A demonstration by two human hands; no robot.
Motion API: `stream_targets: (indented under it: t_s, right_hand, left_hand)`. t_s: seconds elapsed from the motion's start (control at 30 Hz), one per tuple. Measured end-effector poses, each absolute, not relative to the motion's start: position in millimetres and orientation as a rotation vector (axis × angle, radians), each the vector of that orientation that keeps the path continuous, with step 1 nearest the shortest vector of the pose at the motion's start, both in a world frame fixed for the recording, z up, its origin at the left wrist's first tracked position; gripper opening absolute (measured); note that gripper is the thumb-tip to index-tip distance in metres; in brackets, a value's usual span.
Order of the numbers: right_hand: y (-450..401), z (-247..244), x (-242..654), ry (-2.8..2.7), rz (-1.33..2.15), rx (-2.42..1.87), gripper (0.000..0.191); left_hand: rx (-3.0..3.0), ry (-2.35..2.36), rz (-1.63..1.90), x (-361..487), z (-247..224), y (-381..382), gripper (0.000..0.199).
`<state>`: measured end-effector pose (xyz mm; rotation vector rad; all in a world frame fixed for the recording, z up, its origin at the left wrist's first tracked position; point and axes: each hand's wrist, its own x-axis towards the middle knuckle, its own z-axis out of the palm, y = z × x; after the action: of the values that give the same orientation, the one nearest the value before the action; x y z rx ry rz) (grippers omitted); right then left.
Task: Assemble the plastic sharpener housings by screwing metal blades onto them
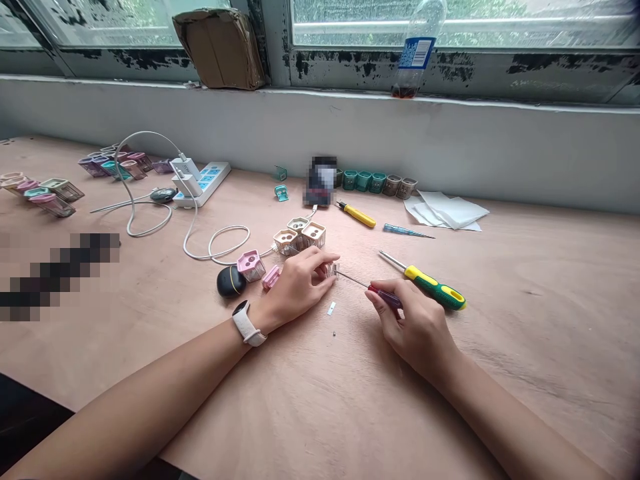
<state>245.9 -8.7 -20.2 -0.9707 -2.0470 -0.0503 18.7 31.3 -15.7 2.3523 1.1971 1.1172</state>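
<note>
My left hand [300,277], with a pale-strapped watch on its wrist, pinches a small clear plastic piece [332,269] between thumb and fingers. My right hand [413,320] is closed round the dark red-purple handle of a thin screwdriver [387,297]. The screwdriver's tip meets the clear piece. Just below, a small metal sharpener blade [331,308] and a tiny screw [335,333] lie on the table. Beside my left hand are a pink two-hole pencil sharpener [251,265] and a pink part [271,277]. Several cream sharpeners [313,233] stand behind it.
A green-yellow screwdriver [440,290], a yellow-handled tool [357,215] and a blue tester screwdriver [407,231] lie ahead. Left are a black case [231,282], white cable [197,257] and power strip [213,183]. Green and brown sharpeners [377,183] line the back near papers [450,209].
</note>
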Motion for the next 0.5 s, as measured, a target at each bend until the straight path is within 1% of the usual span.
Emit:
stream_targets:
  t_s: [0.23,0.37,0.5]
  right_hand:
    - [-7.8,-21.8,243.4,-2.008,-0.152,-1.042,0.01]
    - [-7.2,-23.1,242.1,-1.954,-0.106,-1.055,0.007]
    - [-11.3,-23.0,240.5,-1.862,-0.043,-1.033,0.012]
  left_hand:
    - [2.368,1.209,1.115,18.2,-16.9,31.6,0.032]
    - [2.359,1.194,1.112,19.0,-17.9,31.3,0.031]
    - [2.348,1.166,1.066,19.7,-18.0,30.4,0.031]
